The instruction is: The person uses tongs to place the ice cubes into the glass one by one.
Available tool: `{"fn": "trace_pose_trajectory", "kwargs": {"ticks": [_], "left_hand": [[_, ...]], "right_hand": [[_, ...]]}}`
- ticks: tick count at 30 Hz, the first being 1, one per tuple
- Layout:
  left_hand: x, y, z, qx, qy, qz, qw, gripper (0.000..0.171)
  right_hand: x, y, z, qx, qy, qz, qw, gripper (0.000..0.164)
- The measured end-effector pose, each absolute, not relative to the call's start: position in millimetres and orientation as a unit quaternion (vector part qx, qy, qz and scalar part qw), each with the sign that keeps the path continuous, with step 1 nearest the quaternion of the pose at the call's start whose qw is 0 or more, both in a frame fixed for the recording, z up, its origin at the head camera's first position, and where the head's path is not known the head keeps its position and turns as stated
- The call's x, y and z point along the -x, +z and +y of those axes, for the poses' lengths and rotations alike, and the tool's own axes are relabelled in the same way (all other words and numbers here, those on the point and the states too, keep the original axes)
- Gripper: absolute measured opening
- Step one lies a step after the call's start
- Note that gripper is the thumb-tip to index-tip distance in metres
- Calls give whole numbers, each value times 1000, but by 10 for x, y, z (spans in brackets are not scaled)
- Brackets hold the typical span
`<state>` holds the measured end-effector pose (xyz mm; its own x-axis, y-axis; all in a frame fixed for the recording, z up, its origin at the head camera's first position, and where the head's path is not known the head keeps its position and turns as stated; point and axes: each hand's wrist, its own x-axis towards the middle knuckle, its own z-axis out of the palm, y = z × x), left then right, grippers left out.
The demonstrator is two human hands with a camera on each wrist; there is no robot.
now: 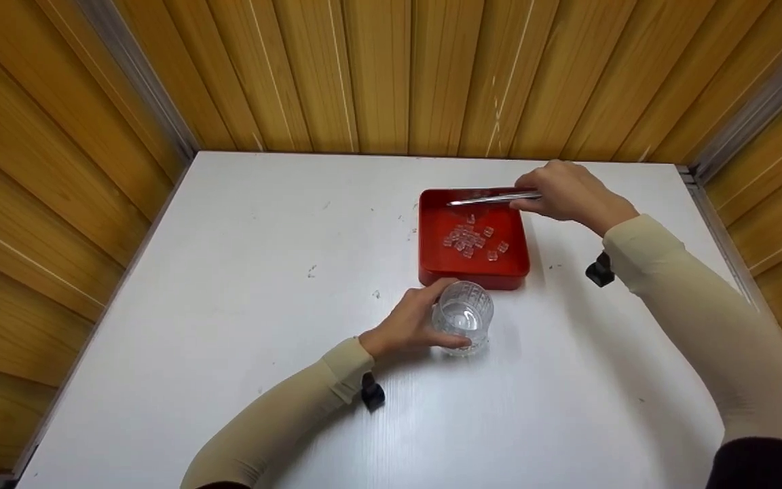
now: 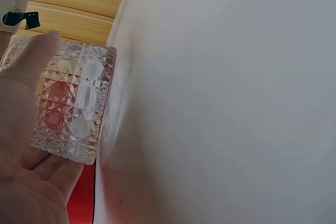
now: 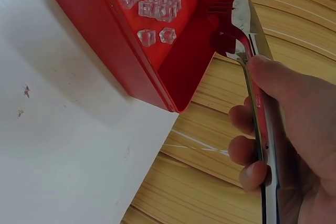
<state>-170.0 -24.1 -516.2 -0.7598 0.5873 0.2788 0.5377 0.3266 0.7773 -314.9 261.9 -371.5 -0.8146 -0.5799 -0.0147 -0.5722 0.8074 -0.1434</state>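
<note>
My left hand (image 1: 404,324) holds a cut-glass tumbler (image 1: 469,319), thumb on the near side and fingers round the far side. The tumbler stands upright just in front of a red tray (image 1: 474,280), its base right at the table top in the left wrist view. My right hand (image 1: 563,193) grips metal tongs (image 1: 496,198) by their arms. Their forked tips reach over the far part of the tray, slightly apart with nothing between them in the right wrist view. Clear ice-like cubes (image 1: 466,238) lie in the tray, most in one cluster, several scattered nearer the right side.
A white table (image 1: 282,272) carries everything, with small dark scuffs on its surface. Wood-patterned panels (image 1: 377,75) rise behind it and at both sides. Black camera mounts (image 1: 372,394) stick out at both wrists.
</note>
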Motion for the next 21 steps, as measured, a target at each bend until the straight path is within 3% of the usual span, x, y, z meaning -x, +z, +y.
{"fn": "trace_pose_trajectory", "kwargs": {"ticks": [10,21], "left_hand": [[1712,-5168,-230,-344,472,811,32,86],[1716,-5188,-230,-342,458,820,26,86]], "right_hand": [[3242,-3738,2627,281,-64,956,62,35],[3301,-3769,2624,282,-32,957,56,33]]}}
